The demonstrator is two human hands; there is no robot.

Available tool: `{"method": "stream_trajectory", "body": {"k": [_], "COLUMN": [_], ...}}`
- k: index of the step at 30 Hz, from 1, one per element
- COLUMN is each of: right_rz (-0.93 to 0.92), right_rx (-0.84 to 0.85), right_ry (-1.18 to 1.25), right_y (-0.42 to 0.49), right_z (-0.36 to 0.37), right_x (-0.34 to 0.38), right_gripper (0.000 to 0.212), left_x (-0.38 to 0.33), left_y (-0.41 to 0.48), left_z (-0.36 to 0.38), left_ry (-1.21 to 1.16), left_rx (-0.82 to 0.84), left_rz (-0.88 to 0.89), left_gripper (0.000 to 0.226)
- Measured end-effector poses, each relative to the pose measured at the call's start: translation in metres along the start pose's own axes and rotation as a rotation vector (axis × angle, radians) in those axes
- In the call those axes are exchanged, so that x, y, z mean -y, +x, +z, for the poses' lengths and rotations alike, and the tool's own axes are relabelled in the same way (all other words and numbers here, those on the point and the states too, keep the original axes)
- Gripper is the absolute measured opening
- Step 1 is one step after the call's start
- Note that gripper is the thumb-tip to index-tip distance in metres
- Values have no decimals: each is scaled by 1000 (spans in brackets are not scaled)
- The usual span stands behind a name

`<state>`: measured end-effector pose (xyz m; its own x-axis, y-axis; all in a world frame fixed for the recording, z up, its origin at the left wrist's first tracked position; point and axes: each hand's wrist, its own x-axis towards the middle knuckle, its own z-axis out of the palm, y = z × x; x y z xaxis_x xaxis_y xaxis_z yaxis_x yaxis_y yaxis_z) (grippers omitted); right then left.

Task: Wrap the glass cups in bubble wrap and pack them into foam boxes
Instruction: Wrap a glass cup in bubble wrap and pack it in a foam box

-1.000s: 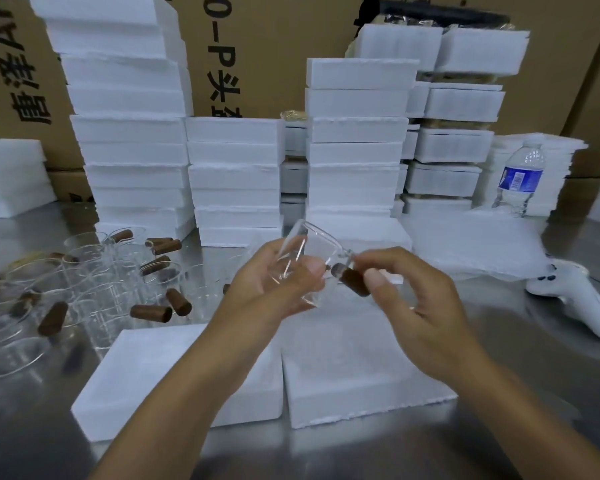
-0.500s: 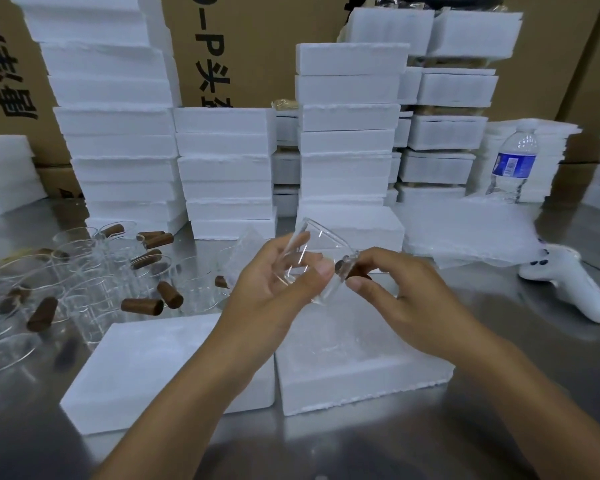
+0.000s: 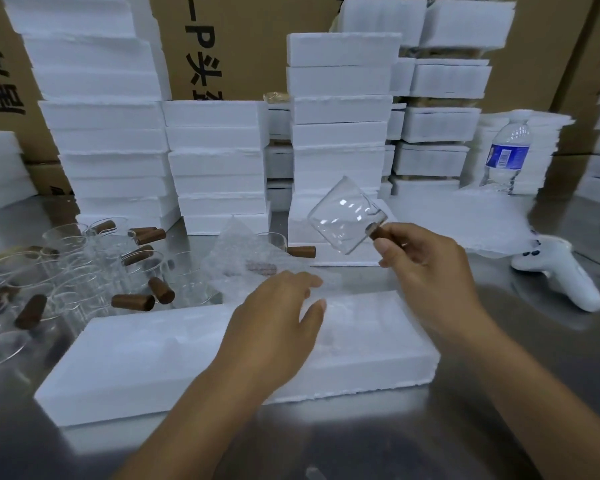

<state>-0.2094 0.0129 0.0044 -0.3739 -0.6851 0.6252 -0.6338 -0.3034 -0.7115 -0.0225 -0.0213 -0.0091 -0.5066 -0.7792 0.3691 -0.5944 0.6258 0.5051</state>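
Two bare forearms reach in over a metal table (image 3: 551, 393). Just ahead of them lie two flat white foam boxes side by side and touching, the left foam box (image 3: 136, 358) and the right foam box (image 3: 388, 327).

The left hand (image 3: 278, 317) hovers over the seam between them, fingers loosely spread and holding nothing. Its fingertips reach the near edge of one crumpled sheet of bubble wrap (image 3: 239, 254); motion blur hides whether they touch it.

The right hand (image 3: 426, 268) is raised above the table. Its thumb and fingers pinch the brown handle (image 3: 377, 233) of one glass cup (image 3: 343, 220), which hangs tilted in the air, mouth toward the upper right.

To the left a cluster of loose cups (image 3: 84, 265) crowds the table. They overlap too much for a sure count, but at least eight brown handles show. One white controller (image 3: 561, 275) lies to the right.

Farther back stand four main stacks of foam boxes (image 3: 340, 116), one water bottle (image 3: 506, 154) and, behind everything, cardboard cartons (image 3: 250, 46).
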Motion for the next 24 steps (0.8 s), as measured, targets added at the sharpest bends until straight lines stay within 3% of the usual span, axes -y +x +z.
{"method": "stream_trajectory", "body": {"k": [5,13,15,19,24], "right_rz": [78,207,235,189,72], "right_rx": [23,-33,-18,48,49], "right_ry": [55,256,339,399,230], "right_y": [1,4,4,5,5], "right_z": [1,-5,-6,-8,-11], "right_x": [-1,-2,1,8,14], "right_gripper": [25,15,11,14,15], "left_x": [1,1,2,3,2], "left_y": [8,11,12,18,19], "left_z": [1,-4,-8,-19,-31], "left_ry": [222,186,101,-298,-624], "left_rx": [-16,-102,-160,-341,-424], "left_rz": [-8,-29,-42,-98,-127], "left_gripper": [31,12,12,17,18]}}
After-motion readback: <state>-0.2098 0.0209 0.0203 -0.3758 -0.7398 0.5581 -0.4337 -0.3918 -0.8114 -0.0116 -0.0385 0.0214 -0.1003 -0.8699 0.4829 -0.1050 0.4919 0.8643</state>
